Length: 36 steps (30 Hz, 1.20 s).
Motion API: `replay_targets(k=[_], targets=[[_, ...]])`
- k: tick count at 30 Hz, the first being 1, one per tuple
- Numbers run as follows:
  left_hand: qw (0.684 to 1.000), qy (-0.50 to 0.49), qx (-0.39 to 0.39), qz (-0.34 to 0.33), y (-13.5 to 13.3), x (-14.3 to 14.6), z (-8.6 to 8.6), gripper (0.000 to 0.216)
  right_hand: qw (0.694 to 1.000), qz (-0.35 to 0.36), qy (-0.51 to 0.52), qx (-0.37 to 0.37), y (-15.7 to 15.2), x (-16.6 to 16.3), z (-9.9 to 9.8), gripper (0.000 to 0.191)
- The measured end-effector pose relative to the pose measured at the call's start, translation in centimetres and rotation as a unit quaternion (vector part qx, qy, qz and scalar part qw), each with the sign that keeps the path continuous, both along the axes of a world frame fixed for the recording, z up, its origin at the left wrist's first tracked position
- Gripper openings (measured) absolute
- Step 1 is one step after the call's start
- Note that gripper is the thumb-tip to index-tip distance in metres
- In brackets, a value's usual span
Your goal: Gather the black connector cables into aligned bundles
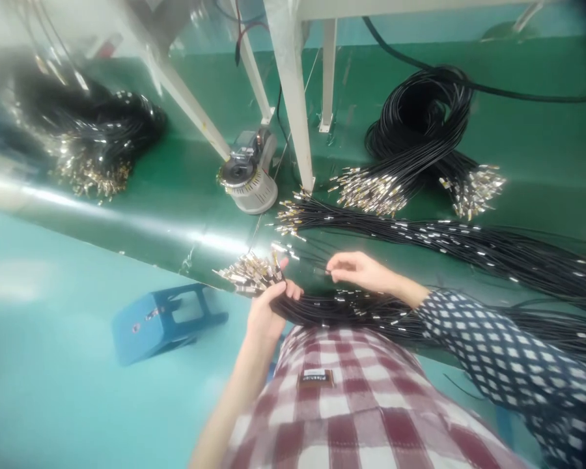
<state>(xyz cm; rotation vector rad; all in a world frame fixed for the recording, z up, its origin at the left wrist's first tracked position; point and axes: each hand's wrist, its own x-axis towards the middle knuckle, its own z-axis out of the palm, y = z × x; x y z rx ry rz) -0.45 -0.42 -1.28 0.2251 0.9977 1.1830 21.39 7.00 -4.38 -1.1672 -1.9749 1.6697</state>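
Observation:
My left hand (272, 305) is wrapped round a thick bundle of thin black cables (317, 310), just behind their ends. The bundle's metal connector ends (249, 273) fan out to the left of my thumb. To the right, my right hand (359, 270) pinches a few loose black cables (317, 254) between thumb and fingers. Those cables' tips reach up left, near the top of my left hand. Behind both hands, a second long cable bundle (371, 225) lies on the green surface, its connector ends pointing left.
A coiled cable bundle (420, 124) lies at the back right. A grey round device (249, 172) stands beside white table legs (293, 98). Another cable heap (102, 137) lies at the left. A blue stool (151, 322) is on the floor, beyond the green surface's edge.

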Motion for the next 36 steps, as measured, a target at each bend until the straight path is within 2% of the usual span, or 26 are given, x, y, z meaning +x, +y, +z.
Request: replay_targets(k=[3, 5, 8, 10, 12, 14, 16, 19, 21, 23, 27, 29, 32, 36], targets=[[1.000, -0.006, 0.007, -0.008, -0.1, 0.0, 0.1, 0.004, 0.994, 0.054, 0.038, -0.086, -1.4, 1.7, 1.3, 0.022], [1.000, -0.003, 0.004, -0.008, -0.2, 0.0, 0.3, 0.010, 0.994, 0.071, 0.023, -0.081, -1.7, 1.7, 2.0, 0.022], [1.000, 0.004, 0.002, -0.016, -0.2, 0.1, 0.6, 0.016, 0.999, 0.036, 0.014, 0.006, -1.6, -0.8, 3.5, 0.023], [1.000, 0.005, 0.003, -0.021, -0.2, 0.1, 0.8, 0.017, 0.995, 0.006, 0.005, 0.102, -1.5, -3.2, 4.6, 0.022], [1.000, 0.003, -0.001, -0.023, -0.3, 0.1, 0.9, 0.018, 0.980, 0.010, -0.020, 0.199, -1.8, -4.7, 5.0, 0.020], [1.000, -0.005, -0.007, -0.018, -0.3, 0.1, 0.8, 0.019, 0.960, 0.045, -0.061, 0.270, -2.5, -4.3, 4.4, 0.022], [1.000, -0.016, -0.012, -0.009, -0.4, 0.0, 0.6, 0.019, 0.943, 0.084, -0.118, 0.300, -3.4, -1.6, 2.7, 0.024], [1.000, -0.021, -0.011, -0.001, -0.6, -0.1, 0.3, 0.020, 0.934, 0.095, -0.188, 0.289, -4.6, 3.9, 0.1, 0.024], [1.000, -0.019, -0.011, -0.006, -0.5, -0.2, 0.2, 0.021, 0.944, 0.055, -0.191, 0.262, -4.9, 5.8, -0.7, 0.023], [1.000, -0.019, -0.011, -0.013, -0.5, -0.2, 0.3, 0.021, 0.959, 0.015, -0.147, 0.241, -5.0, 5.2, -0.4, 0.024], [0.999, -0.020, 0.003, -0.029, -0.4, -0.1, 0.5, 0.010, 0.977, 0.000, -0.038, 0.208, -4.2, 0.1, 1.1, 0.025], [0.999, -0.013, 0.014, -0.031, -0.5, -0.1, 0.6, 0.003, 0.982, -0.023, -0.009, 0.185, -3.8, -1.4, 1.5, 0.028], [0.999, -0.007, 0.023, -0.029, -0.6, -0.1, 0.5, 0.008, 0.987, -0.062, 0.019, 0.149, -3.6, -1.6, 1.4, 0.028], [0.999, -0.016, 0.023, -0.041, -0.4, -0.2, 0.3, 0.016, 0.990, -0.075, 0.040, 0.114, -3.8, -1.3, 1.6, 0.026]])
